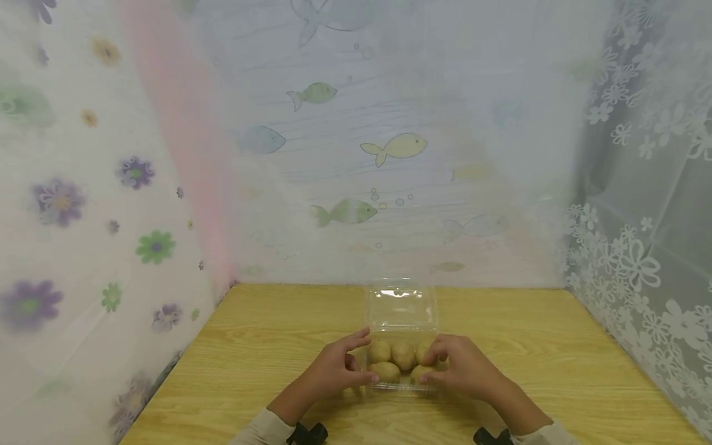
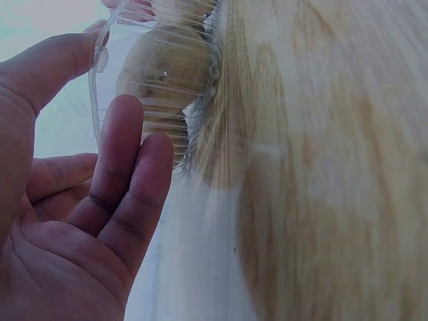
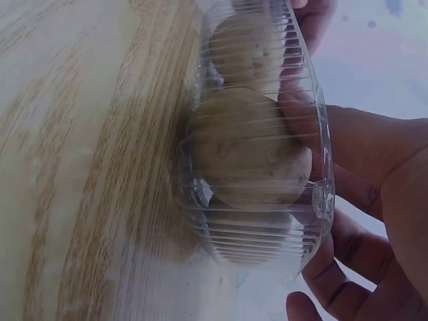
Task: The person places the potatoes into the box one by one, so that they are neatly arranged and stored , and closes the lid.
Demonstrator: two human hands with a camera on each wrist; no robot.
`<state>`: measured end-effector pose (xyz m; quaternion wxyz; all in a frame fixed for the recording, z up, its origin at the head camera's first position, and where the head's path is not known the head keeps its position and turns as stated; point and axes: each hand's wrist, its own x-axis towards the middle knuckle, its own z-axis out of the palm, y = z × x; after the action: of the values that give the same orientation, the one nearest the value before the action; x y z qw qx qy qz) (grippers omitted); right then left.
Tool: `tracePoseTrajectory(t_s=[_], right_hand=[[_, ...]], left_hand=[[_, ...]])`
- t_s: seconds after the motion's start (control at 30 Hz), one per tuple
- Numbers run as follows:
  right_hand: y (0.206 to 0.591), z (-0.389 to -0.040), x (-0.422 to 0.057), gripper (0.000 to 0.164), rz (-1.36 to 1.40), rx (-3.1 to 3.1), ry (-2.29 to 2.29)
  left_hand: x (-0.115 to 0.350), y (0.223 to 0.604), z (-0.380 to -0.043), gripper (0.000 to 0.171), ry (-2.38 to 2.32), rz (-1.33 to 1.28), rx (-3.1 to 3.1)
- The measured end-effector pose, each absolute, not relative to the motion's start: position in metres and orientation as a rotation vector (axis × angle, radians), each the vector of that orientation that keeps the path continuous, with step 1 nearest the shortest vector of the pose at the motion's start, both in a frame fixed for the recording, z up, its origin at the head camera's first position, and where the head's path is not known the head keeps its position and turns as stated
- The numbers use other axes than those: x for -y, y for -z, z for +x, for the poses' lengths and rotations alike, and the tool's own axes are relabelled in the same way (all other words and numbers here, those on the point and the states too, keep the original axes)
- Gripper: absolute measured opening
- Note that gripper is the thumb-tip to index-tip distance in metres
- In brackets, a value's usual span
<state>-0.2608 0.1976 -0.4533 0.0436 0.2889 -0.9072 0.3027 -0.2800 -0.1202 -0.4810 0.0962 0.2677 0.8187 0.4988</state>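
Note:
A clear plastic clamshell container stands on the table with its lid raised at the back. Inside lie several potatoes. My left hand is at the container's left side, its thumb at the front rim; its lower fingers extend beside the wall in the left wrist view. My right hand reaches over the right side with fingers curled. Its thumb touches the front right potato inside, and its index finger is at the back right potato. The right hand's other fingers show outside the wall.
The wood-grain table extends to both sides of the container. Behind it hangs a sheet printed with fish. Floral curtains enclose the left and right. Black wrist straps sit at both wrists.

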Motion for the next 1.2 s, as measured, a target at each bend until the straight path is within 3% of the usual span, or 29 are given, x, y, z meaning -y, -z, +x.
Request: tracePoseTrajectory(t_s=[0.57,0.73,1.2], right_hand=[[0.452,-0.267,-0.205,0.03,0.838,2.723,-0.991],[0.449,-0.275,-0.214,0.029,0.773,2.705,-0.968],[0.434,-0.301,-0.235,0.049,0.515,2.764,-1.032]], left_hand=[[0.121,0.472,-0.281,0.081,-1.338,0.92,-2.622],[0.118,0.468,-0.287,0.076,-1.312,0.87,-2.714],[0.114,0.461,-0.308,0.075,-1.422,0.661,-2.744]])
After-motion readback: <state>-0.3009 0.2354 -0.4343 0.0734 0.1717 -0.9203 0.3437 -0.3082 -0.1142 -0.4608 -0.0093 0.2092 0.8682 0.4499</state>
